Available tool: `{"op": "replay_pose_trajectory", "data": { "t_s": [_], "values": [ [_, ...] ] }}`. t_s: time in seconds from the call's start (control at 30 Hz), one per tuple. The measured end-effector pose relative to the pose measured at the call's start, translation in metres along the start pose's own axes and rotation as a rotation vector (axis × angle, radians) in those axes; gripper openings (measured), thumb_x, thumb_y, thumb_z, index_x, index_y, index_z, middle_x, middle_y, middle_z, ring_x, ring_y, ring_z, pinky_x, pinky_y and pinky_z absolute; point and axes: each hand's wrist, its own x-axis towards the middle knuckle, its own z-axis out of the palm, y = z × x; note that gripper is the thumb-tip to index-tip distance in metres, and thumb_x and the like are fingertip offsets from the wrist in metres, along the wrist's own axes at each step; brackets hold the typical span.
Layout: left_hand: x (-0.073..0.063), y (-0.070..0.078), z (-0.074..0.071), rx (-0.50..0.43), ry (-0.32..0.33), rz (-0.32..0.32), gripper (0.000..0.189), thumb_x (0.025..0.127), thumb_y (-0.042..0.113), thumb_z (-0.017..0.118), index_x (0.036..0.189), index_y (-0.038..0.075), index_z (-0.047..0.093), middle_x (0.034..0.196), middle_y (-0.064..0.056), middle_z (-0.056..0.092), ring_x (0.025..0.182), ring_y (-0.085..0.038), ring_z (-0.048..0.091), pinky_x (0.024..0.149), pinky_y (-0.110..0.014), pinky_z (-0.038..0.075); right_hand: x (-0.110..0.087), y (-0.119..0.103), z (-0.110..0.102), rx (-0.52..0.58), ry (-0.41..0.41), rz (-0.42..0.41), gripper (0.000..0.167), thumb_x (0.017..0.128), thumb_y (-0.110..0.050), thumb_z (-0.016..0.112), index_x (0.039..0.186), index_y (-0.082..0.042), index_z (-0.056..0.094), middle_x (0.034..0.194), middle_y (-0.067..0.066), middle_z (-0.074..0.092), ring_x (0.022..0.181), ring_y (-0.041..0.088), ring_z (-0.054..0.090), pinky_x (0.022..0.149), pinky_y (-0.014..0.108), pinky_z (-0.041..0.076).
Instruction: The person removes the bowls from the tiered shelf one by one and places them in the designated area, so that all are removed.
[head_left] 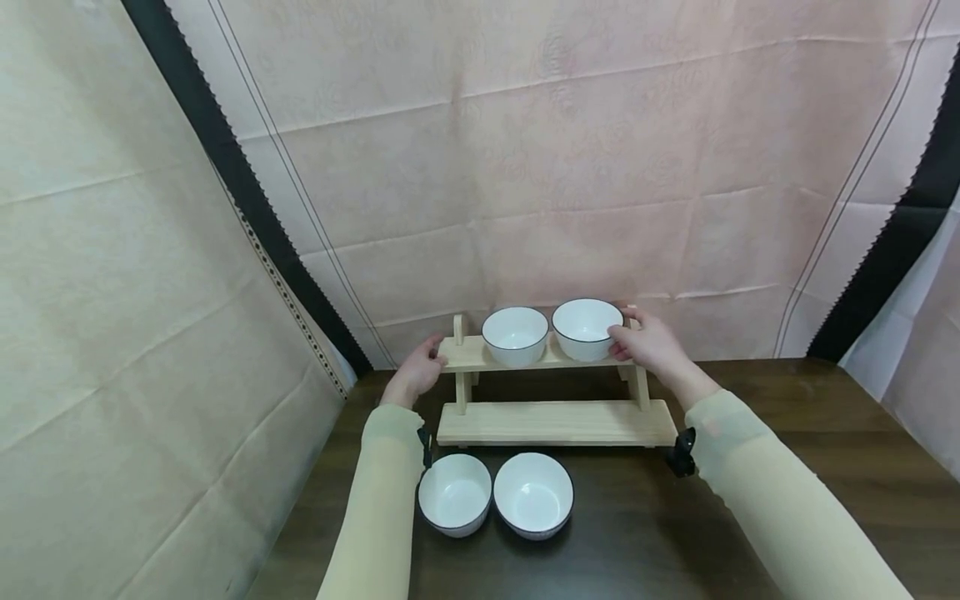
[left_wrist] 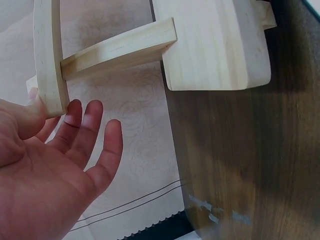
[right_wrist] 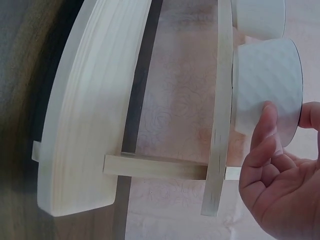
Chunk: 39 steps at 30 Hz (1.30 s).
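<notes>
The left sleeve [head_left: 375, 508] and right sleeve [head_left: 787, 500] are long, pale cream-yellow and plain, faintly greenish toward the wrists, with soft creases. A small black wrist piece [head_left: 681, 452] shows beside the right cuff; a dark left counterpart [head_left: 425, 446] is partly hidden. The left hand [head_left: 415, 372] and right hand [head_left: 651, 343] are bare.

I can read no text, label, brand, number or sign — not by my left hand [head_left: 416, 372], my right hand [head_left: 651, 342], or between them.
</notes>
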Motion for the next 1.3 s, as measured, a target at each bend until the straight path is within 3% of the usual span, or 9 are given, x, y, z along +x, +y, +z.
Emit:
{"op": "replay_pose_trajectory", "data": {
  "t_s": [0.17,0.43,0.67,0.8,1.0,1.3],
  "values": [
    [-0.0006,0.0002,0.0008,-0.033,-0.014,-0.009,0.053,0.097,0.016,0.044,0.147,0.022,0.028,0.128,-0.012,0.045,0.111,-0.028,0.046,0.102,-0.048,0.036,-0.0006,-0.0005,0.0008,0.014,0.002,-0.001,0.065,0.094,-0.024,0.048,0.148,-0.001,0.018,0.091,0.022,0.069,0.082,0.030,0.068,0.073,0.037,0.057],
    [-0.0008,-0.0002,-0.0008,-0.081,-0.056,-0.008,0.053,0.098,0.016,0.040,0.148,0.022,0.024,0.131,-0.014,0.042,0.114,-0.029,0.046,0.097,-0.049,0.040,0.0011,0.0003,0.0011,0.019,0.004,0.014,0.066,0.093,-0.024,0.047,0.148,-0.002,0.019,0.087,0.019,0.070,0.080,0.027,0.069,0.072,0.036,0.057],
    [-0.0037,0.0009,-0.0013,-0.057,-0.059,0.010,0.053,0.099,0.016,0.039,0.149,0.020,0.022,0.143,-0.017,0.037,0.130,-0.031,0.038,0.110,-0.051,0.028,0.0005,0.0011,0.0022,0.039,-0.001,0.019,0.065,0.093,-0.022,0.046,0.148,-0.001,0.018,0.087,0.020,0.070,0.080,0.028,0.069,0.070,0.032,0.056],
    [-0.0067,0.0044,-0.0024,-0.041,-0.061,0.004,0.053,0.099,0.017,0.038,0.149,0.020,0.022,0.149,-0.016,0.032,0.136,-0.032,0.031,0.112,-0.052,0.024,-0.0007,0.0007,0.0023,0.044,0.001,0.022,0.064,0.093,-0.023,0.046,0.148,-0.002,0.019,0.088,0.020,0.070,0.081,0.029,0.069,0.073,0.036,0.056],
    [-0.0064,0.0048,-0.0025,-0.041,-0.075,0.010,0.054,0.100,0.016,0.037,0.150,0.021,0.020,0.151,-0.015,0.030,0.139,-0.031,0.028,0.113,-0.052,0.022,-0.0021,-0.0003,0.0024,0.047,0.002,0.023,0.064,0.094,-0.023,0.046,0.148,-0.002,0.019,0.089,0.021,0.069,0.084,0.032,0.068,0.078,0.042,0.055],
    [-0.0055,0.0017,-0.0011,-0.056,-0.076,0.023,0.053,0.100,0.017,0.036,0.150,0.020,0.019,0.152,-0.013,0.028,0.141,-0.031,0.025,0.113,-0.052,0.020,-0.0038,0.0012,0.0024,0.063,0.000,0.021,0.064,0.093,-0.021,0.048,0.148,-0.003,0.019,0.090,0.021,0.068,0.079,0.027,0.068,0.071,0.033,0.056]
  ]
}}
